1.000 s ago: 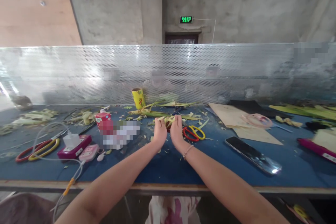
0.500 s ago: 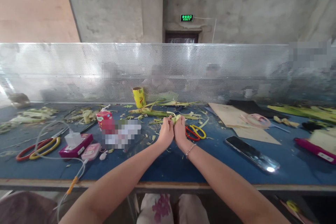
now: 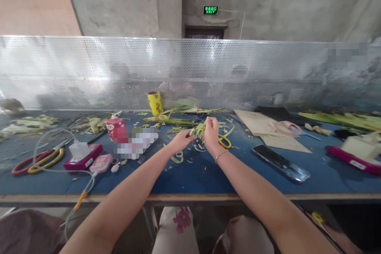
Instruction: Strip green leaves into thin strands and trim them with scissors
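One head-worn camera looks forward and down from the near side of the flat blue worktop (image 3: 190,180), the bare left hand (image 3: 181,140) and bare right hand (image 3: 211,133) close before it. Its wide view runs from pale flower-printed trousers (image 3: 174,236) to a perforated silvery metal screen (image 3: 199,61) and grey concrete wall (image 3: 276,4).

You have soft, fairly dim, even light over the blue table (image 3: 193,180). Past its far edge, two glare spots shine on the perforated screen (image 3: 89,59), which washes out whitish toward your left and dulls toward your right. The exit sign (image 3: 210,10) glows green, and the phone (image 3: 281,162) near the table's near edge catches reflections. Below that edge it turns dark, deepest at right. Your forearms (image 3: 127,190) look stretched by the wide lens; the plant strips (image 3: 199,130) are slightly blurred. Pixelated blocks (image 3: 139,143) hide several patches.
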Motion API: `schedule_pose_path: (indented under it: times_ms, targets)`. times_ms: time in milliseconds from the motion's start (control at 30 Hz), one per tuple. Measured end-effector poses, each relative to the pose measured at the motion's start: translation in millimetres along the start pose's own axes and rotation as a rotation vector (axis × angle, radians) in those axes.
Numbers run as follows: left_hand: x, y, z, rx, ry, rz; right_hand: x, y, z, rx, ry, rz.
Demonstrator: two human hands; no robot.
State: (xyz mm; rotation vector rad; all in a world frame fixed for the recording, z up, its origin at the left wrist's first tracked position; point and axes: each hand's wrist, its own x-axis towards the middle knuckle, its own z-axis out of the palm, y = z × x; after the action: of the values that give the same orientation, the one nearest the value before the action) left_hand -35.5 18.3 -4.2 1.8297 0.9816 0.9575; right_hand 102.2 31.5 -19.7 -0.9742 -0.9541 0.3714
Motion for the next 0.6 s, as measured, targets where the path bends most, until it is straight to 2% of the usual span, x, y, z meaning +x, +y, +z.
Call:
schedule_pose_path:
  times_ms: [100,200,267,367,467,600]
  targets:
    - [-4,0,2.1,-0.022,-0.235,0.007,4,1,-5,-0.038,-0.02,-0.055]
    - [-7,1,3.4,-0.064,-0.286,-0.041,5,-2,-9,-0.077,-0.076,-0.122]
    - [-7,3,2.8,-0.142,-0.246,-0.089,4,-6,-11,-0.089,-0.108,-0.15]
    - [-6,4,2.1,-0.315,-0.129,-0.135,0,-15,-11,-0.106,-0.132,-0.2]
    - [-5,6,6.0,-0.43,-0.027,-0.125,-6,-22,-9,-0.126,-0.153,-0.254]
    - [-6,8,17.5,-0.461,0.08,-0.092,-14,-27,-7,-0.145,-0.178,-0.32]
